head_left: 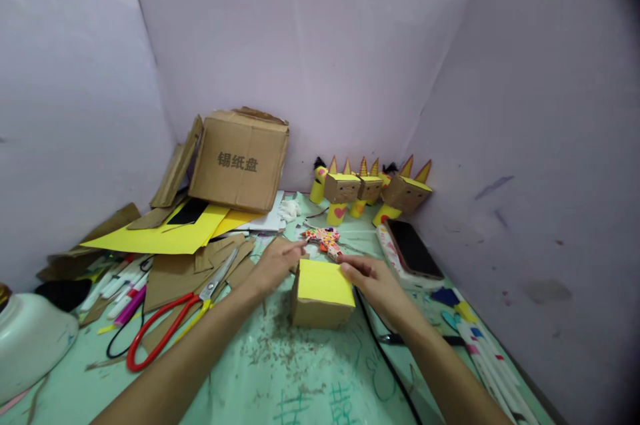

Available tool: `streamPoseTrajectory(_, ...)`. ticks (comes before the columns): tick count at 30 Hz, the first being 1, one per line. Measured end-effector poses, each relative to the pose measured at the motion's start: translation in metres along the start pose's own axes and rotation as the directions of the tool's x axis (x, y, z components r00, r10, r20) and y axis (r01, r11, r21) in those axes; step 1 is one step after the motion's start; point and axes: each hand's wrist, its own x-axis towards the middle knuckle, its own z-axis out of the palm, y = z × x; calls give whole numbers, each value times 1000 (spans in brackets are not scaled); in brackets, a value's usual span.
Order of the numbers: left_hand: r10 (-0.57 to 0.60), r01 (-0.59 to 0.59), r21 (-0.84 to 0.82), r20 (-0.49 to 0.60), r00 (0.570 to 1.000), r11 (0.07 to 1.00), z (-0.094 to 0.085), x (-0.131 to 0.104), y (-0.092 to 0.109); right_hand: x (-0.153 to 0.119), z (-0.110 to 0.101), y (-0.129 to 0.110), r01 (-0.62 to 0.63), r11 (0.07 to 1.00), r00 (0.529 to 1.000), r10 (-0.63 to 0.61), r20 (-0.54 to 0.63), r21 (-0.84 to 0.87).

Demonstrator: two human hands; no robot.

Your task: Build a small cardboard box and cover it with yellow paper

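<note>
A small cardboard box (324, 315) with a yellow paper top (325, 280) sits on the table in front of me. My right hand (377, 282) grips its far right top edge, thumb on the yellow paper and fingers behind. At the far left corner of the box is my left hand (277, 268), slightly blurred, its index finger stretched toward a colourful patterned glue gun (323, 236). I see nothing held in that hand, though its lower fingers are partly hidden. The glue gun lies just behind the box.
Red-handled scissors (187, 308) and cardboard scraps (170, 278) lie left, with yellow sheets (165, 232) behind. A large carton (240, 162) leans at the back. Several cardboard-headed figures (343, 188) stand at the wall. A phone (413, 248), black cable (385, 352) and markers (493, 365) lie right.
</note>
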Motion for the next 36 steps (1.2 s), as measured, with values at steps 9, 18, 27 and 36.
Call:
streamPoseTrajectory(9,-7,-68,-241,-296,955,968,-39,-29,-6,-33,-4,-63,391,859,915,-402,36,-331)
streamPoseTrajectory(18,275,-182,-326,269,923,928,17,-44,-41,-35,27,-36,482,722,870,-327,369,-496)
streamPoseTrajectory(27,274,-203,-356,161,948,912,16,-51,-54,-50,26,4,317,918,946,-289,-146,237)
streamPoseTrajectory(36,96,-33,-532,90,991,846,29,-60,-45,-41,53,-21,-54,756,981,163,-108,653)
